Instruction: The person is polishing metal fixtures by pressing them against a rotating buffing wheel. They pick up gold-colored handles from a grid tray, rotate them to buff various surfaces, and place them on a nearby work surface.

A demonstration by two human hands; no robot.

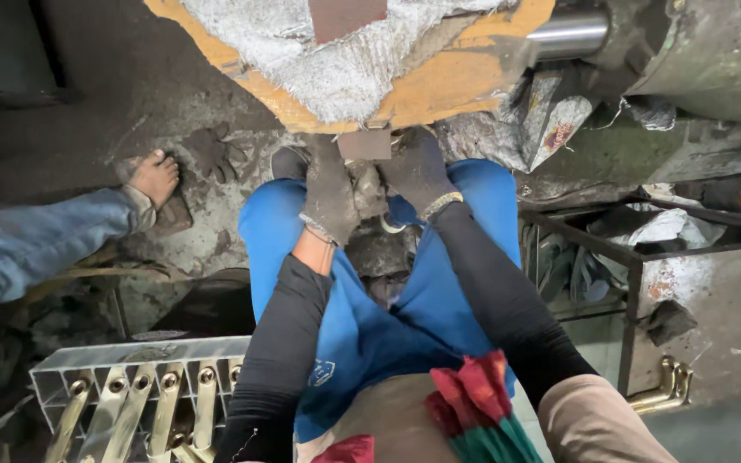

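Observation:
Both my hands wear dirty grey gloves and meet in front of my blue-trousered knees. My left hand [329, 193] and my right hand [419, 171] together press a small piece [370, 190] up against the underside of a big orange wheel [439, 81] wrapped in frayed white cloth [336, 69]. The piece is mostly hidden between the gloves. A flat brown block [365, 144] sits just above my fingers at the wheel's edge. Black sleeves cover both forearms.
A steel shaft [569, 34] leaves the wheel to the right. Another person's jeans leg and bare foot [153, 178] rest at left beside a discarded glove [213, 151]. A wire tray [130, 386] of brass handles stands lower left. A metal frame [628, 257] with rags is at right.

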